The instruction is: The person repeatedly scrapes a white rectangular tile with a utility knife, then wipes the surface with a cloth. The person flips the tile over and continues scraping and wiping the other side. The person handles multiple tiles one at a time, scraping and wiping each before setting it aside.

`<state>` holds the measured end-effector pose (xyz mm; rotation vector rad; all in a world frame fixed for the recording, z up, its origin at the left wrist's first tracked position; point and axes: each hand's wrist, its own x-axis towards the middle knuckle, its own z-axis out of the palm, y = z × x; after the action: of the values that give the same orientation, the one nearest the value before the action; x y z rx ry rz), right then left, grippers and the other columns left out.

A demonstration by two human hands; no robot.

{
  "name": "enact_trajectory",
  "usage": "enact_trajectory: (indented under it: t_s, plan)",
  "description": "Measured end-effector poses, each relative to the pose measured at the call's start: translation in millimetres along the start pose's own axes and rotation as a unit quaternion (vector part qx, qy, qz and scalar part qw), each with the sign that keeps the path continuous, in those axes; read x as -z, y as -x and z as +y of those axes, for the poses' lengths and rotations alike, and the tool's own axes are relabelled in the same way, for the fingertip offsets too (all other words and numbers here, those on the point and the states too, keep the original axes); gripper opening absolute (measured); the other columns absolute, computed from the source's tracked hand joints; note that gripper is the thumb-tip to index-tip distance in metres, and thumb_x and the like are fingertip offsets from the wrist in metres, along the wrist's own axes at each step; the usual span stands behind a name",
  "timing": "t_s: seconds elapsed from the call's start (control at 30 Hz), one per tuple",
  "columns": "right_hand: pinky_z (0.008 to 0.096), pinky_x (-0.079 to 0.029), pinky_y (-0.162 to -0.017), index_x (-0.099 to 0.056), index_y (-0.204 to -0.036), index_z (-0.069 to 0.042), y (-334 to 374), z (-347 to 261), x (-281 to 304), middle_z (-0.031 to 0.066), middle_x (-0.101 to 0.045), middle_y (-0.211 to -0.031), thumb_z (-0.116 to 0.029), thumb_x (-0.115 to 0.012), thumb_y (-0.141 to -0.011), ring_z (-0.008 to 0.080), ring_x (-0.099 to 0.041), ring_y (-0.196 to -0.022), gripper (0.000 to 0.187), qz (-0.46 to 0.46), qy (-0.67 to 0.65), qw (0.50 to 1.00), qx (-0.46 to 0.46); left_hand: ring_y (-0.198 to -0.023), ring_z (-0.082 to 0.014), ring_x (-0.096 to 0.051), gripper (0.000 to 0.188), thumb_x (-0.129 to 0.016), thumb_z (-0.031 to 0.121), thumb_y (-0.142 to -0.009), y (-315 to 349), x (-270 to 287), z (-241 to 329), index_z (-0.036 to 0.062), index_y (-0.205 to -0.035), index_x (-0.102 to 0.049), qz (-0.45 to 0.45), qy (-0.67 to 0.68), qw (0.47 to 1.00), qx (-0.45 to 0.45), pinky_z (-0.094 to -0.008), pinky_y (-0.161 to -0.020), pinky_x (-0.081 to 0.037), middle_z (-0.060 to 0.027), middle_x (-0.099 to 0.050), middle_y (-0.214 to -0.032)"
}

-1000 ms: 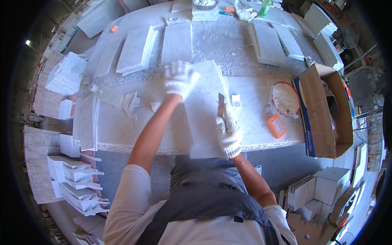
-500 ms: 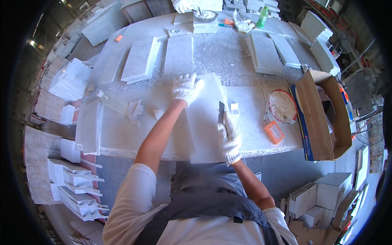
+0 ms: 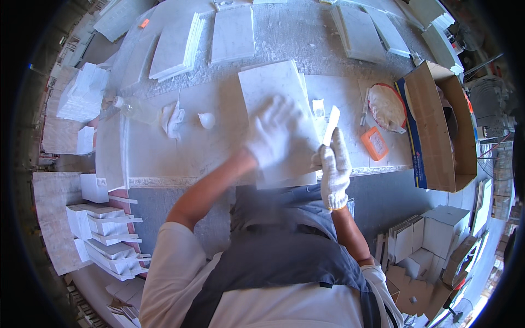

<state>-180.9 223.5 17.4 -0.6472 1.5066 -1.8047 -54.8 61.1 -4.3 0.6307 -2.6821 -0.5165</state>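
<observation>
A pale marble tile (image 3: 273, 82) lies on a small stack in front of me, at the near edge of the worktable. Over its middle is my left hand (image 3: 276, 131) in a white knit glove, blurred by motion, fingers spread; whether it touches the surface I cannot tell. Just off the stack's right edge, my gloved right hand (image 3: 335, 169) grips a scraper with a flat blade (image 3: 331, 126). The blade points up and away from me and catches the light; the handle is hidden in the glove.
Right of the stack are a dish of pale paste (image 3: 387, 106), an orange box (image 3: 374, 144) and an open cardboard carton (image 3: 432, 131). A clear bottle (image 3: 139, 110) and crumpled white paper (image 3: 173, 119) lie left. More tile stacks (image 3: 175, 46) stand farther back.
My left hand has moved from the stack's far left side onto its middle. The scraper has swung right, away from the stack, and its blade now looks bright. The view has tipped down.
</observation>
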Motion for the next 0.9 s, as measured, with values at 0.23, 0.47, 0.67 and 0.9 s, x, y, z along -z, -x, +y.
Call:
enact_trajectory:
  t_s: [0.23, 0.47, 0.67, 0.9]
  plan:
    - [0.0261, -0.043, -0.066, -0.037, -0.16, -0.002, 13, -9, 53, 0.002, -0.052, -0.092, -0.017, -0.058, -0.106, 0.0093, -0.049, -0.075, 0.059, 0.043, -0.014, 0.999, -0.008, -0.128, -0.0308, -0.062, 0.055, -0.049, 0.056, -0.104, 81, 29, 107, 0.0132, -0.131, -0.071, -0.396, 0.398, 0.826, -0.041, -0.0405, -0.112, -0.045, -0.0161, -0.067, -0.134]
    - [0.0261, -0.049, -0.065, -0.051, -0.153, -0.009, 33, -4, 56, -0.0004, -0.06, -0.086, -0.023, -0.065, -0.103, 0.01, -0.055, -0.07, 0.054, -0.073, -0.189, 0.977, -0.072, -0.097, -0.0211, -0.073, 0.027, -0.074, 0.016, -0.096, 76, 34, 118, 0.0016, -0.119, -0.071, 0.035, 0.369, 0.918, 0.144, -0.0317, -0.086, -0.057, -0.0121, -0.075, -0.106]
    - [0.0253, -0.057, -0.074, -0.051, -0.152, -0.004, 62, 0, 37, 0.0064, -0.07, -0.113, -0.01, -0.066, -0.102, 0.0097, -0.065, -0.086, 0.053, -0.099, -0.021, 0.991, -0.093, -0.102, -0.0226, -0.071, 0.032, -0.075, 0.023, -0.096, 67, 21, 132, 0.0011, -0.118, -0.068, -0.003, 0.404, 0.875, 0.267, -0.0347, -0.089, -0.054, -0.0122, -0.07, -0.116]
    - [0.0257, -0.059, -0.069, -0.056, -0.147, -0.002, 71, -10, 48, 0.0082, -0.071, -0.11, -0.004, -0.062, -0.103, 0.0116, -0.067, -0.078, 0.044, -0.077, 0.039, 0.98, -0.179, -0.095, -0.0202, -0.07, 0.023, -0.066, 0.016, -0.101, 67, 5, 133, -0.0007, -0.116, -0.068, 0.01, 0.45, 0.842, 0.296, -0.0327, -0.085, -0.054, -0.011, -0.071, -0.106]
